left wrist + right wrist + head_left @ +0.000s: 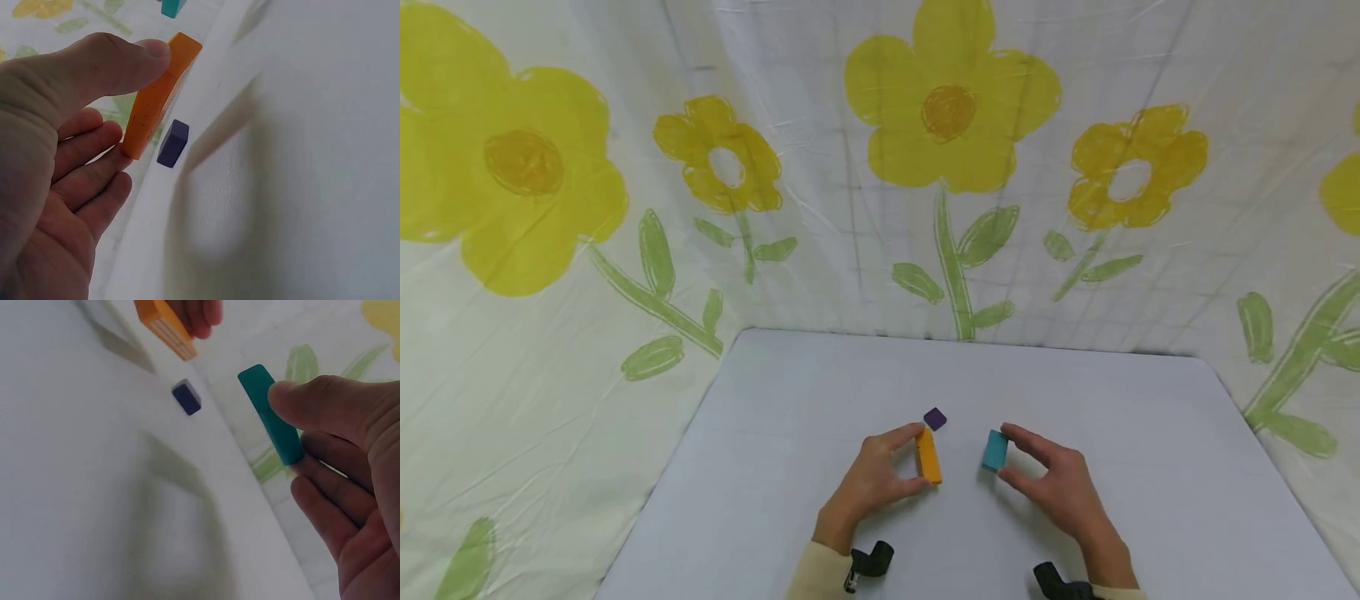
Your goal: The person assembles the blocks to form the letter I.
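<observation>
An orange block (pixel 928 457), long and flat, is pinched by its two ends between the thumb and fingers of my left hand (pixel 874 473). My right hand (pixel 1060 483) grips a teal block (pixel 996 451) the same way, thumb at the near end and fingertip at the far end. Shadows under both hands in the wrist views show the blocks held above the table. Just beyond the orange block, a small dark purple block (pixel 935 418) lies on the white surface, touched by neither hand. The left wrist view shows the orange block (pixel 161 97) tilted; the teal block (pixel 270 415) slants in the right wrist view.
The white table (pixel 820 375) reaches back to a curtain (pixel 820 275) printed with yellow flowers, which also hangs along both sides. Black wrist camera mounts (pixel 872 559) sit on both wrists, over light sleeves.
</observation>
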`<action>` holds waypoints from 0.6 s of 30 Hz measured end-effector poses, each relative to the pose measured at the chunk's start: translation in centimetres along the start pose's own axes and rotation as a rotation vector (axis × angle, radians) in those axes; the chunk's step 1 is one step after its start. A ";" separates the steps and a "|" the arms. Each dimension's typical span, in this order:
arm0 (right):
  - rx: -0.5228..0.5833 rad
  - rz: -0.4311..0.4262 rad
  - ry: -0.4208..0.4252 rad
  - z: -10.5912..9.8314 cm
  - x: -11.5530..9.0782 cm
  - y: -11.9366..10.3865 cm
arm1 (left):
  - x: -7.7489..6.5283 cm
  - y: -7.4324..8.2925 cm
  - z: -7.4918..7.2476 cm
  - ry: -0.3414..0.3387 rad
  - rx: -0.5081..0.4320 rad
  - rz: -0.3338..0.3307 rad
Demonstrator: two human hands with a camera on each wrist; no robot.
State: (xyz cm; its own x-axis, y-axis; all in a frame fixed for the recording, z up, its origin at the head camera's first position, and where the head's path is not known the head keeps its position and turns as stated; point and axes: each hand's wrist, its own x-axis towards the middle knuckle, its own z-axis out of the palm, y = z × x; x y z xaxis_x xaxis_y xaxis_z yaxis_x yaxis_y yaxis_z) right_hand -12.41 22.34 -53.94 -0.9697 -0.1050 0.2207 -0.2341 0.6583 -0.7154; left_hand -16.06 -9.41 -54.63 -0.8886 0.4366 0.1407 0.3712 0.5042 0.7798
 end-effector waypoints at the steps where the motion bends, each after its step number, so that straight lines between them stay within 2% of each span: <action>1: -0.001 -0.001 -0.005 -0.1 -0.2 -0.2 | 0.1 0.1 0.1 -0.007 0.000 0.003; 9: 0.016 -0.022 -0.041 0.3 -1.5 -1.6 | 0.8 0.3 0.5 -0.079 0.016 -0.025; 18: 0.059 -0.078 -0.069 1.6 -2.7 -2.7 | 1.3 0.0 0.9 -0.131 0.058 -0.044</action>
State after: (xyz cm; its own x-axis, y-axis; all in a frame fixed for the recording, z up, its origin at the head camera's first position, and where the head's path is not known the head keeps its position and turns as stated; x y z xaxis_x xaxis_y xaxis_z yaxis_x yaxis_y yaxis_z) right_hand -9.28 19.63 -53.68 -0.9503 -0.2070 0.2327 -0.3111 0.6015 -0.7358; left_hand -16.96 -8.21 -54.96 -0.8630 0.5047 0.0229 0.3506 0.5655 0.7465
